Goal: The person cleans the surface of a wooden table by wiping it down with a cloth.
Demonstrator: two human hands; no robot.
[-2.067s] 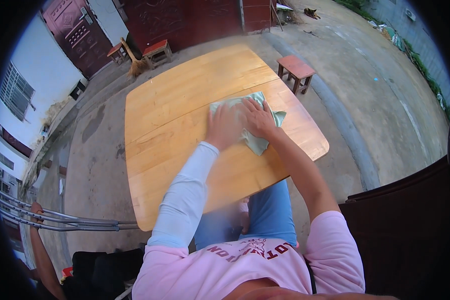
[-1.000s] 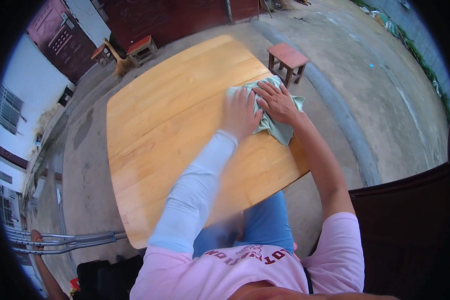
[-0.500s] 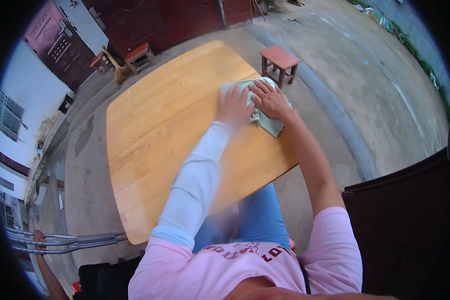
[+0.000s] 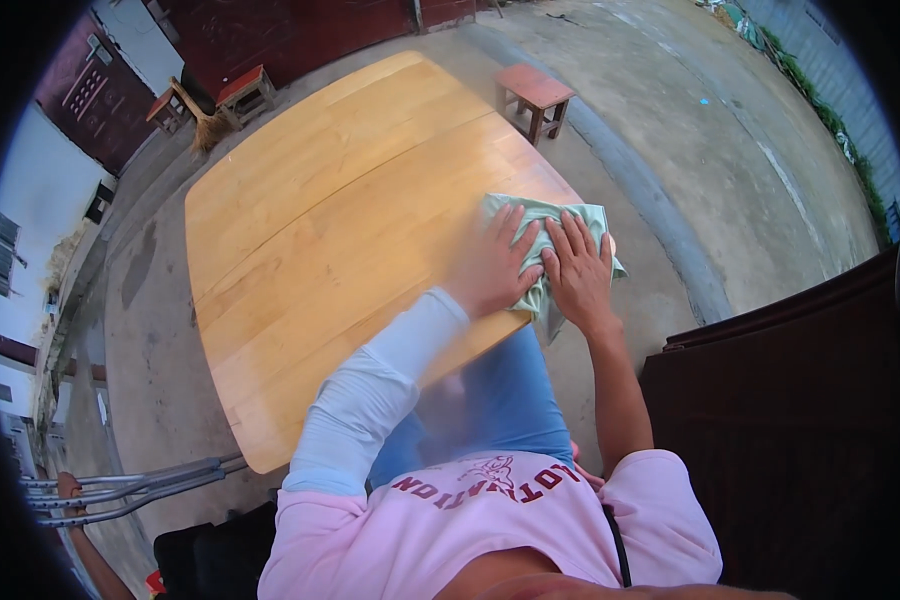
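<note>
Pale green cloth (image 4: 542, 222) lies crumpled at the right-hand edge of a light wooden counter (image 4: 320, 230), with one corner drooping over that edge. In the head view, which is the only one here, both of the person's hands rest on top of it, side by side and touching. The left hand (image 4: 495, 268) lies flat, palm down, fingers spread over the cloth's left part, its wrist coming out of a white sleeve (image 4: 370, 395). The right hand (image 4: 578, 268) is likewise flat and open, fingers stretched forward and pressed on the cloth's right part, with a bare forearm behind it. Neither hand closes around the cloth; they press it against the counter.

The counter is made of long glued boards with rounded corners, and a seam runs across it lengthwise. The person wears a pink shirt (image 4: 490, 525) with dark red lettering and blue trousers (image 4: 500, 395), whose knee shows just below the counter's near edge.

A small reddish stool (image 4: 536, 98) stands on the concrete ground (image 4: 730, 150) beyond the far right corner of the counter. Two more low stools (image 4: 245, 93) stand by a dark red wall at the upper left. Metal tubes (image 4: 130, 487) lie at the lower left.
</note>
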